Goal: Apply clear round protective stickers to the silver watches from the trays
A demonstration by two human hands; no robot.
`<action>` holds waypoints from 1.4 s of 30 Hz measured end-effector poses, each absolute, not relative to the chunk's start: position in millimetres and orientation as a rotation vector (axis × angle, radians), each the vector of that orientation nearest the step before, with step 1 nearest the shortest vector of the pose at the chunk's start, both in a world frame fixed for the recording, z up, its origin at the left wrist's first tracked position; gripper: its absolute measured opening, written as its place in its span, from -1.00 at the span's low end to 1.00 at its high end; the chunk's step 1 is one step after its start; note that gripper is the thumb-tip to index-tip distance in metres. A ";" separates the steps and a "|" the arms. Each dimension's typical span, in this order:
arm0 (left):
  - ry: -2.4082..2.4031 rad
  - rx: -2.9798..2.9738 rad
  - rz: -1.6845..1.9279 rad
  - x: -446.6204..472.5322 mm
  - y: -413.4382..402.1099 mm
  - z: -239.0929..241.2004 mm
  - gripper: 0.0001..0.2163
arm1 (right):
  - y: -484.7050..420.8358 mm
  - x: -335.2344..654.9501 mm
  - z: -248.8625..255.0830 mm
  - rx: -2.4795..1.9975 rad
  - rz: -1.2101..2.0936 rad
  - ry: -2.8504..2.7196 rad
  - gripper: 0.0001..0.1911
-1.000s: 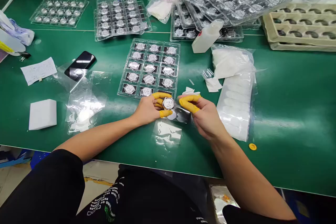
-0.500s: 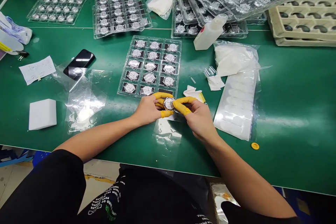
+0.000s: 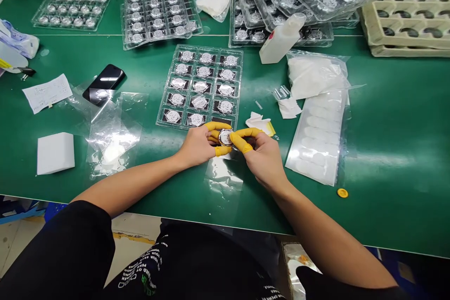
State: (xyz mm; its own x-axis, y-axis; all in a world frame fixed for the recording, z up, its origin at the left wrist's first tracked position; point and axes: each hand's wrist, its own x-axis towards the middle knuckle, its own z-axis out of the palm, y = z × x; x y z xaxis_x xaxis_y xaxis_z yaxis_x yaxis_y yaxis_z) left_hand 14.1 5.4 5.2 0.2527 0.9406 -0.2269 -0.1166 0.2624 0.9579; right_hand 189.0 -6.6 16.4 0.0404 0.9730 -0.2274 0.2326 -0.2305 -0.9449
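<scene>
A round silver watch case (image 3: pixel 225 137) sits face-up, pinched between yellow-capped fingers (image 3: pixel 218 126).

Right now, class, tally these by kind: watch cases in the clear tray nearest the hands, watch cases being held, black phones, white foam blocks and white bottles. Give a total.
watch cases in the tray: 14
held watch case, between left hand and right hand: 1
black phone: 1
white foam block: 1
white bottle: 1
Total: 18
</scene>
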 end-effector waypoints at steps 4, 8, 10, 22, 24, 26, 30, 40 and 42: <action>1.047 1.030 0.914 14.1 5.7 6.5 -0.44 | -8.4 187.5 16.7 -1.580 1.220 -1.274 -0.52; 1.029 1.025 0.917 14.5 5.5 5.2 -0.44 | -5.7 189.8 14.4 -1.554 1.194 -1.295 -0.50; 1.015 1.019 0.921 14.5 5.5 4.1 -0.44 | -0.5 194.9 14.6 -1.512 1.077 -1.289 -0.52; 1.066 1.138 0.906 13.7 3.3 4.8 -0.44 | 9.9 201.7 31.5 -1.472 1.399 -1.195 -0.36; 1.077 1.189 0.906 13.2 3.2 5.2 -0.45 | 7.6 194.9 29.2 -1.477 1.586 -1.220 -0.29; 1.083 1.230 0.905 12.7 3.2 5.0 -0.47 | 6.4 190.0 27.7 -1.469 1.673 -1.256 -0.27; 1.065 1.233 0.923 12.3 2.7 2.5 -0.46 | 10.5 201.0 32.1 -1.605 1.403 -1.372 -0.35; 1.080 1.195 0.913 12.9 2.2 3.5 -0.47 | 34.9 257.1 23.9 -2.210 0.520 -1.830 -0.65; 1.083 1.196 0.911 12.7 2.8 2.7 -0.47 | 40.5 263.5 29.4 -2.267 0.552 -1.750 -0.64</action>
